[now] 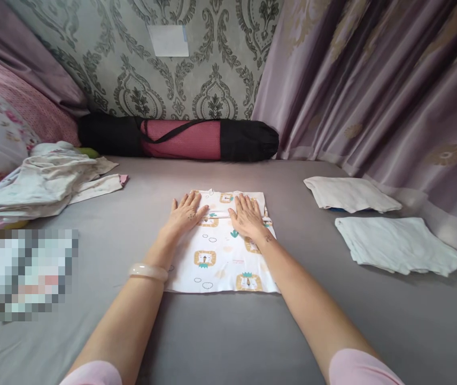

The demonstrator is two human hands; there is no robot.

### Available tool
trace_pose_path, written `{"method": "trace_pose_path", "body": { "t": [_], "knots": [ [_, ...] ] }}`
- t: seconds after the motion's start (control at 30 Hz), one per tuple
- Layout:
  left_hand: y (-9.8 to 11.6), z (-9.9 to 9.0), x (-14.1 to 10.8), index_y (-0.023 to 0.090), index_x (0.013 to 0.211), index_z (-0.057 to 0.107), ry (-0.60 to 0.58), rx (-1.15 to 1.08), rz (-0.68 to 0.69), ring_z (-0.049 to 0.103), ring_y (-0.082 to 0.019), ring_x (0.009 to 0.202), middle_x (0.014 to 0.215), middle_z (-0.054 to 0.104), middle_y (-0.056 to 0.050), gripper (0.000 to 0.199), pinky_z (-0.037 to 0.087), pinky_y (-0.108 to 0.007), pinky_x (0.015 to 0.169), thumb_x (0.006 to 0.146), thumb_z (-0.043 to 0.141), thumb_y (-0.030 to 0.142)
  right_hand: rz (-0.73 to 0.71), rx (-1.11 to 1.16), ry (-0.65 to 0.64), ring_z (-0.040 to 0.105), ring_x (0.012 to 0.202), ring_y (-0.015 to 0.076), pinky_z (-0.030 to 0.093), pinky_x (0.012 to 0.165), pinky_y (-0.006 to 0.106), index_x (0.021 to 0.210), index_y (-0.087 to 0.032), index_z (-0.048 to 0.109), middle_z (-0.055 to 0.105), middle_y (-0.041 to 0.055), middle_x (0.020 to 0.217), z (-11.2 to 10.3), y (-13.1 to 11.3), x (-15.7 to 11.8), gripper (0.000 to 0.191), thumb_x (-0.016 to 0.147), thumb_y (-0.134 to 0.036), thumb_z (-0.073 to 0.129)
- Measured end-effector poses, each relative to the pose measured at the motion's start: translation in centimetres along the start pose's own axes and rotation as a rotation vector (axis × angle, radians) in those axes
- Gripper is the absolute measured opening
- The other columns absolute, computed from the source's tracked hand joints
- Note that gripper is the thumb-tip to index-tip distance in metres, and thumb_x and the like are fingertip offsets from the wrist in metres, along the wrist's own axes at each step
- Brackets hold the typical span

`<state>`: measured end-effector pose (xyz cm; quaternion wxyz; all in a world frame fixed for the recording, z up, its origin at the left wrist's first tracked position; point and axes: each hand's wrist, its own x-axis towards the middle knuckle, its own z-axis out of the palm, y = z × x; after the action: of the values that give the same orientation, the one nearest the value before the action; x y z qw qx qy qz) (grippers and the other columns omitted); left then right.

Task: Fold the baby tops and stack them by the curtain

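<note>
A white cloth garment (222,264) printed with orange lion faces and small green plants lies flat on the grey sheet in front of me. Its far part is folded over toward me, making a band across the top. My left hand (185,214) rests palm down on the left end of that band, fingers spread. On the right end, my right hand (248,215) lies flat with its fingers stretched away from me. Neither hand grips the fabric. A pale bangle (148,271) circles my left wrist.
Two folded pale cloths, one cream (350,194) and one whitish (399,243), lie at right. Heaped clothes (39,179) sit at left, with a blurred folded item (38,275) nearer. A black and pink mat bag (180,138) lies along the wall beside purple curtains (352,80).
</note>
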<state>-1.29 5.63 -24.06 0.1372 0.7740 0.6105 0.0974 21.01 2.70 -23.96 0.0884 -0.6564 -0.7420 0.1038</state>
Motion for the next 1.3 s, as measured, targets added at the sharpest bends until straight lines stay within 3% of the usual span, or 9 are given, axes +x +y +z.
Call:
{"method": "trace_pose_path", "body": {
  "t": [0.2,0.3,0.5,0.77,0.9,0.97,1.07,1.2,1.3],
  "knots": [
    [-0.9,-0.1,-0.6,0.019,0.157,0.023,-0.012,-0.004,-0.042,0.014,-0.034,0.151,0.163,0.022,-0.013,0.075,0.006,-0.063,0.117,0.095,0.022,0.063,0.182,-0.026,0.049,0.007,0.152,0.0271,0.003,0.122,0.042,0.154,0.000,0.023,0.015,0.0196,0.163,-0.6,1.4,-0.6,0.068,0.102,-0.042,0.025],
    [-1.5,-0.2,-0.6,0.019,0.156,0.024,-0.015,-0.040,-0.026,0.014,-0.034,0.151,0.163,0.022,-0.013,0.075,0.005,-0.062,0.118,0.095,0.025,0.062,0.248,-0.025,-0.003,0.007,0.151,0.0301,0.007,0.121,0.043,0.154,0.004,0.021,0.013,0.0220,0.163,-1.6,1.6,-0.5,0.071,0.101,-0.043,0.025],
    [-3.0,-0.5,-0.1,0.022,0.149,0.037,0.050,-0.285,-0.010,0.024,-0.033,0.148,0.156,0.039,-0.014,0.061,0.009,-0.060,0.117,0.096,0.031,0.051,0.157,-0.101,-0.032,0.004,0.152,0.0262,-0.001,0.122,0.044,0.156,-0.001,0.019,0.010,0.0173,0.164,-2.7,1.7,0.7,0.072,0.101,-0.048,0.019],
    [-4.3,-1.7,-0.5,0.022,0.139,0.052,-0.036,-0.378,0.035,0.025,-0.031,0.148,0.156,0.038,-0.012,0.060,0.011,-0.050,0.120,0.085,0.052,0.047,0.231,-0.152,-0.190,0.004,0.152,0.0271,0.006,0.123,0.042,0.156,0.001,0.015,0.007,0.0169,0.164,-3.2,1.2,1.5,0.075,0.100,-0.049,0.018],
    [-4.8,-1.8,-0.6,0.023,0.131,0.058,-0.017,-0.539,0.054,0.041,-0.030,0.137,0.150,0.046,-0.009,0.060,0.028,-0.043,0.115,0.078,0.059,0.051,-0.015,-0.146,-0.042,0.003,0.152,0.0233,-0.001,0.123,0.041,0.157,-0.005,0.020,0.010,0.0129,0.165,-3.0,-1.6,1.9,0.069,0.101,-0.045,0.015],
    [-4.8,-2.0,-0.8,0.023,0.127,0.060,-0.005,-0.589,0.067,0.046,-0.030,0.132,0.145,0.051,-0.009,0.060,0.032,-0.042,0.113,0.075,0.062,0.051,-0.136,-0.099,-0.071,0.002,0.152,0.0227,0.000,0.123,0.043,0.158,-0.014,0.020,0.009,0.0080,0.166,-1.9,-2.6,2.0,0.065,0.101,-0.046,0.013],
    [-4.6,-2.4,-1.3,0.018,0.127,0.060,-0.013,-0.645,0.063,0.051,-0.031,0.125,0.138,0.056,-0.010,0.065,0.038,-0.041,0.108,0.070,0.067,0.049,-0.129,-0.066,-0.160,0.001,0.152,0.0258,0.002,0.122,0.048,0.159,-0.018,0.018,0.008,0.0070,0.166,-0.7,-2.8,2.1,0.064,0.101,-0.046,0.013],
    [-4.4,-3.1,-1.7,0.016,0.131,0.057,-0.053,-0.725,0.029,0.059,-0.031,0.113,0.130,0.060,-0.011,0.072,0.046,-0.040,0.098,0.066,0.071,0.044,-0.102,-0.067,-0.236,0.002,0.152,0.0266,0.003,0.121,0.050,0.158,-0.017,0.021,0.009,0.0087,0.166,-1.4,-3.3,2.5,0.063,0.101,-0.045,0.017],
    [-4.6,-3.1,-1.6,0.015,0.132,0.057,-0.054,-0.756,0.014,0.060,-0.032,0.112,0.127,0.063,-0.012,0.076,0.048,-0.040,0.096,0.062,0.075,0.040,-0.119,-0.071,-0.149,0.005,0.152,0.0255,0.003,0.122,0.049,0.154,-0.014,0.032,0.011,0.0107,0.165,-2.1,-5.0,3.1,0.062,0.102,-0.044,0.019]
  ]
}}
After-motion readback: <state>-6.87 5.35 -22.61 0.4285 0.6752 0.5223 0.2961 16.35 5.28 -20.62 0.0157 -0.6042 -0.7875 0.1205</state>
